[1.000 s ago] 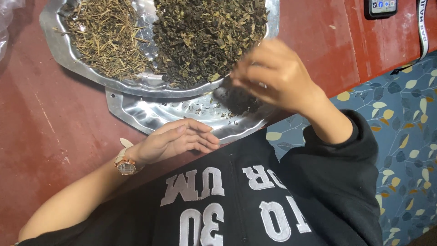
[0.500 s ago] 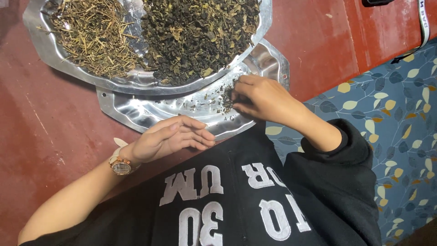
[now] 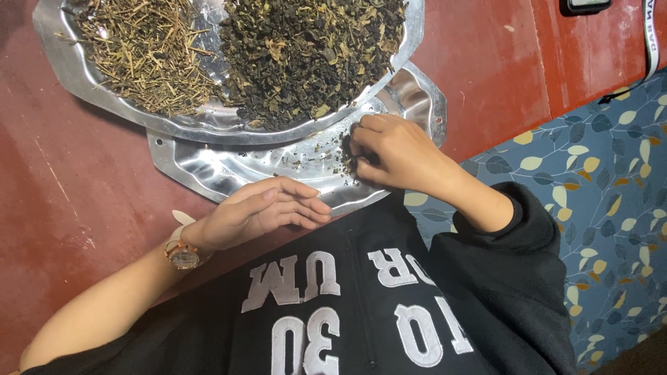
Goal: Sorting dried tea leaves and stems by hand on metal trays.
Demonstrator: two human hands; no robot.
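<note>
On the lower silver tray (image 3: pixel 208 170), near its right end, I see my right hand (image 3: pixel 392 153) curled tight, fingers pinched on a small heap of dark tea bits (image 3: pixel 345 151). Just below that tray's near rim my left hand (image 3: pixel 267 208) rests half open, holding nothing. Above it, partly on top, sits the upper tray (image 3: pixel 104 94) with dry stems (image 3: pixel 142 52) and dark leaves (image 3: pixel 309 52). Both trays lie on the red surface (image 3: pixel 62 201).

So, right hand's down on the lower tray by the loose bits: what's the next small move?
Probably pinch together the small clump of dark leaves under the right hand: its fingertips already curl over it on the lower tray, while the left hand rests cupped at the tray's near edge.
</note>
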